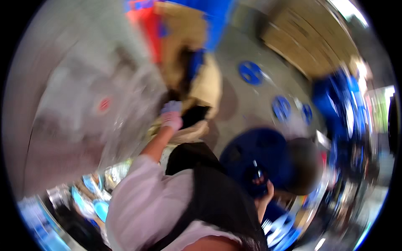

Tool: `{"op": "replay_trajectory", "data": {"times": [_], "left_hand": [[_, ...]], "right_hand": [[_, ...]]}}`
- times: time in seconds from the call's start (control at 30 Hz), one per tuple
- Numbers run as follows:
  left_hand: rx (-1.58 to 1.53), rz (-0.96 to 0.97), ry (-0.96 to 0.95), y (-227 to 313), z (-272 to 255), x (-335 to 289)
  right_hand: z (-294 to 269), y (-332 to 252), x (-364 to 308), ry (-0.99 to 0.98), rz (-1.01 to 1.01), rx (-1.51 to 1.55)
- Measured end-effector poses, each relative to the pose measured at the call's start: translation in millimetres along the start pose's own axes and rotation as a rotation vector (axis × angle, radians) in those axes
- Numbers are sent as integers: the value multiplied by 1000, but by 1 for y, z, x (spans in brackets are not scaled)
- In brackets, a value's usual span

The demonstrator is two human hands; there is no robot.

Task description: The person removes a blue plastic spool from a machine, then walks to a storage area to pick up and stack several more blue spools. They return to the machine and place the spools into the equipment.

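Note:
Motion smears much of the picture. My left hand, in a pale pink and grey glove, reaches out to the edge of a tan sack or paper wrapping with dark openings. Whether its fingers grip that edge is too blurred to tell. At my lower right, my bare right hand is closed on a large, round, dark blue plastic-looking piece. A glossy dark patch shows beside its fingers, and part of the piece is in shadow. Beyond its right edge there is a blurred brown-grey rounded shape.
A grey surface under clear plastic sheeting fills the left. Blue spoked discs lie on the grey floor. Cardboard boxes stand at the far right, near blue bins. Red and blue containers are ahead; light-blue items sit lower left.

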State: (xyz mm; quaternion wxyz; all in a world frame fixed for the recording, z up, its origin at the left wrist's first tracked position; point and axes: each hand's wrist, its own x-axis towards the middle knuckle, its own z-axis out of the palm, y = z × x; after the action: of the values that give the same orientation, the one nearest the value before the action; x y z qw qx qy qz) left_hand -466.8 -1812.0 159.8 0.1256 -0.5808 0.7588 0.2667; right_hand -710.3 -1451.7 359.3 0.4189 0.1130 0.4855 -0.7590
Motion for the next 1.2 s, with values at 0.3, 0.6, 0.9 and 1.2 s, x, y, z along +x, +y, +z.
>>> {"op": "replay_trajectory", "data": {"times": [0.3, 0.6, 0.9, 1.2], "left_hand": [[-85, 704, 192, 176, 70, 76], [-198, 1073, -160, 444, 33, 75], [-178, 1347, -375, 649, 31, 69], [-51, 1650, -717, 813, 86, 82]], "right_hand": [[-39, -117, 101, -158, -341, 436], [-124, -152, 148, -193, -653, 929], [-143, -205, 196, -82, -870, 1014], [-119, -246, 247, 255, -1099, 1041]]}}
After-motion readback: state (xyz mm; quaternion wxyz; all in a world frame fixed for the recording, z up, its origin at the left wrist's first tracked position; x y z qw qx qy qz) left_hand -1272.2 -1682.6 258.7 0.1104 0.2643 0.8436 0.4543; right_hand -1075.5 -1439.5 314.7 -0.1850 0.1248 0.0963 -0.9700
